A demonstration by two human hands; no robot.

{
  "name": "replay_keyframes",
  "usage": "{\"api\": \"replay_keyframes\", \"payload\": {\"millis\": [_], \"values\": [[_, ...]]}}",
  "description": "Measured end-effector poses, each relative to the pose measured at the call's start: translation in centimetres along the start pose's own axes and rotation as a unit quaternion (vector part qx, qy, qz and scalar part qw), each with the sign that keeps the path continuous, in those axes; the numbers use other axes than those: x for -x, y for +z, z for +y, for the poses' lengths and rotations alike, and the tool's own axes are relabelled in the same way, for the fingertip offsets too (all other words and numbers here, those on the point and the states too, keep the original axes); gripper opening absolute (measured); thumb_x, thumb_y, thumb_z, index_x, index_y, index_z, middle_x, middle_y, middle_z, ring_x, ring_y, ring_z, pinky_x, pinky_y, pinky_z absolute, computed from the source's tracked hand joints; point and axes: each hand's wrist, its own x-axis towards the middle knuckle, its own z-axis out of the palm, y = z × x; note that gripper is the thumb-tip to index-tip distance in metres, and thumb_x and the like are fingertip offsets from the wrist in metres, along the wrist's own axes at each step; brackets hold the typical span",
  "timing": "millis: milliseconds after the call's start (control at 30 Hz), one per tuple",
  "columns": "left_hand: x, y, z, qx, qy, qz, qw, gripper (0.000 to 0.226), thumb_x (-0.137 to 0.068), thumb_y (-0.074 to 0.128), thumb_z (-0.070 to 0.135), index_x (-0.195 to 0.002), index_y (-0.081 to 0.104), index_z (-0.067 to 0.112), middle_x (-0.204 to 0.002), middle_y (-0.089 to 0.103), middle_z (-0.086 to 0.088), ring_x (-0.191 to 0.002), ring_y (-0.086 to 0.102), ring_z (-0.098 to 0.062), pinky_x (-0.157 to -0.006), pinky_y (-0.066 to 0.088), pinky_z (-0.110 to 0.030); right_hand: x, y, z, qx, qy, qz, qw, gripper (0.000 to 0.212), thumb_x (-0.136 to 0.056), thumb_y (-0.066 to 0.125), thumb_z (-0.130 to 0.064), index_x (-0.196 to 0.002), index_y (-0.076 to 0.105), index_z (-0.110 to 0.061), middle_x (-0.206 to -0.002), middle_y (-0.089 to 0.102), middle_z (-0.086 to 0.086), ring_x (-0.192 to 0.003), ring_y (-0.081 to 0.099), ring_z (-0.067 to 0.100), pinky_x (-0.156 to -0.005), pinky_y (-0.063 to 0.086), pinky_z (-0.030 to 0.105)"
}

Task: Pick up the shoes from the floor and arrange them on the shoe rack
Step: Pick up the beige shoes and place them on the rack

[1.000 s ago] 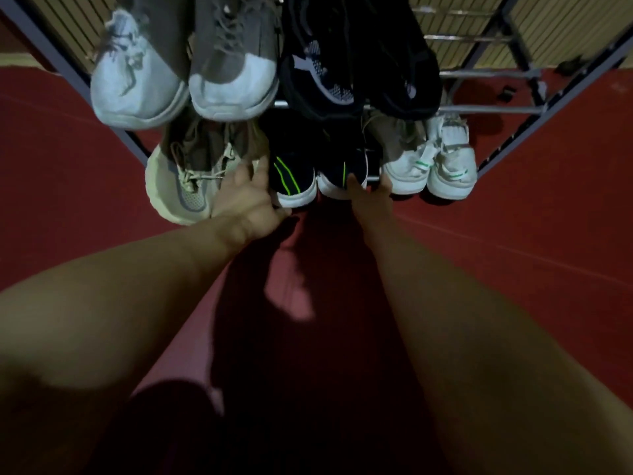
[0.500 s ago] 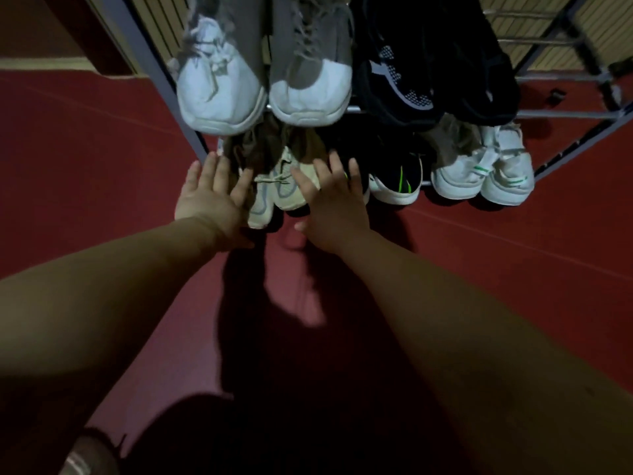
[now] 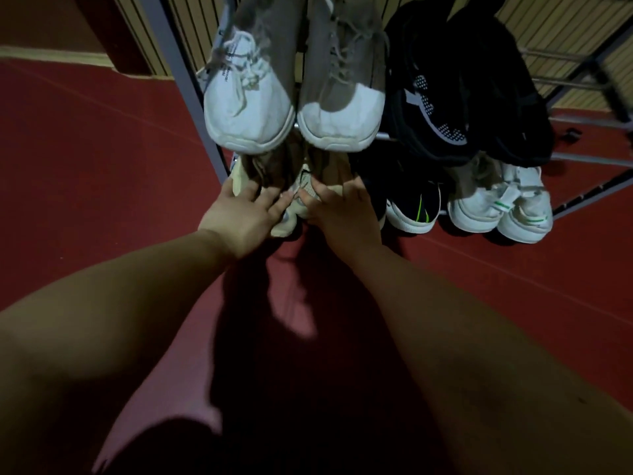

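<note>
A grey metal shoe rack stands on the red floor against a slatted wall. On its low shelf at the left sits a pair of beige sneakers. My left hand presses flat on the left beige sneaker with spread fingers. My right hand rests with straight fingers on the right one, covering most of it. Beside them on the same shelf are a black shoe with a green stripe and a white pair with green marks.
The shelf above holds a white and grey pair and a black mesh pair, overhanging the low shelf. Bare rack bars run to the right. Red floor spreads left and in front of the rack.
Both hands moved forward from hovering in front of the beige sneakers to lying on them. The sneakers now sit further in under the upper shelf. The view shifted closer and to the left.
</note>
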Motion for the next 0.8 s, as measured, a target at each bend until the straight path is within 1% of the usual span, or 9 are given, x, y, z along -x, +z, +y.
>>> {"api": "replay_keyframes", "payload": {"millis": [100,233,333,400,500,600,667,733,800], "values": [[0.0,-0.4,-0.8,-0.024,0.03,0.002,0.999,0.055,-0.102,0.016,0.027,-0.151,-0.009,0.022,-0.159,0.007,-0.005,-0.143,0.013,-0.029,-0.113,0.017,-0.055,0.0,1.0,0.2,-0.019,0.016,0.04,0.999,0.039,-0.069,0.078,-0.032,-0.108,0.071,-0.029,-0.11,0.07,-0.008,-0.082,0.066,0.034,-0.093,0.047,0.051],[-0.1,0.1,-1.1,-0.085,0.064,-0.001,0.994,0.056,-0.103,0.018,0.024,-0.15,-0.014,0.021,-0.16,-0.003,-0.004,-0.145,0.007,-0.029,-0.112,0.017,-0.056,0.4,0.5,-0.5,-0.059,0.039,0.011,0.997,0.042,-0.084,0.041,-0.032,-0.118,0.066,-0.025,-0.123,0.064,-0.005,-0.103,0.06,0.039,-0.107,0.03,0.051],[-0.1,1.2,-0.7,-0.068,0.026,-0.032,0.997,0.061,-0.102,0.022,0.035,-0.149,-0.014,0.023,-0.16,-0.006,-0.001,-0.146,0.001,-0.026,-0.115,0.005,-0.057,0.5,-0.9,-1.7,-0.135,0.053,-0.104,0.984,0.059,-0.088,0.019,-0.025,-0.142,0.042,-0.02,-0.154,0.031,0.0,-0.137,0.024,0.044,-0.117,0.004,0.048],[-0.2,1.4,-0.5,-0.058,0.01,-0.032,0.998,0.079,-0.093,0.031,0.058,-0.15,-0.011,0.023,-0.16,0.0,-0.002,-0.146,-0.002,-0.028,-0.114,-0.008,-0.056,0.7,-1.3,-1.9,-0.154,0.058,-0.114,0.98,0.054,-0.094,0.028,-0.023,-0.148,0.028,-0.022,-0.159,0.015,0.0,-0.143,0.006,0.041,-0.116,-0.007,0.046],[-0.1,0.7,0.3,0.067,-0.011,0.048,0.997,0.095,-0.079,0.037,0.075,-0.152,0.011,0.019,-0.153,0.025,-0.01,-0.142,0.014,-0.035,-0.112,-0.011,-0.055,1.3,-1.3,-1.1,-0.179,0.058,-0.09,0.978,0.059,-0.089,0.048,-0.028,-0.146,0.033,-0.024,-0.154,0.025,0.005,-0.142,0.014,0.037,-0.115,-0.003,0.049],[-0.2,-0.6,2.1,0.161,-0.02,0.171,0.972,0.094,-0.071,0.042,0.068,-0.144,0.036,0.01,-0.139,0.042,-0.023,-0.124,0.04,-0.044,-0.108,0.022,-0.055,2.6,-1.0,0.6,-0.204,0.124,0.03,0.971,0.058,-0.075,0.047,-0.032,-0.132,0.052,-0.019,-0.134,0.052,0.015,-0.129,0.041,0.04,-0.107,0.02,0.046],[-0.9,-1.8,3.8,0.148,-0.024,0.176,0.973,0.09,-0.075,0.05,0.064,-0.145,0.034,0.01,-0.142,0.037,-0.025,-0.128,0.036,-0.043,-0.105,0.027,-0.051,3.6,-0.6,2.4,-0.199,0.191,0.075,0.958,0.058,-0.077,0.055,-0.036,-0.133,0.051,-0.019,-0.134,0.051,0.019,-0.127,0.04,0.039,-0.102,0.021,0.043],[-2.0,-2.9,5.8,0.13,-0.037,0.128,0.983,0.093,-0.077,0.06,0.058,-0.15,0.021,0.016,-0.145,0.029,-0.023,-0.137,0.023,-0.038,-0.113,0.013,-0.046,4.4,-0.4,4.4,-0.222,0.294,0.039,0.929,0.065,-0.084,0.057,-0.039,-0.144,0.039,-0.02,-0.147,0.035,0.019,-0.137,0.026,0.036,-0.109,0.019,0.042],[-3.5,-3.7,7.2,0.09,-0.031,0.1,0.99,0.104,-0.073,0.065,0.059,-0.152,0.009,0.021,-0.141,0.033,-0.019,-0.135,0.026,-0.037,-0.116,0.004,-0.047,5.0,-0.4,6.5,-0.336,0.469,0.015,0.816,0.075,-0.087,0.059,-0.043,-0.149,0.025,-0.021,-0.153,0.023,0.015,-0.141,0.022,0.032,-0.114,0.022,0.04]]}}
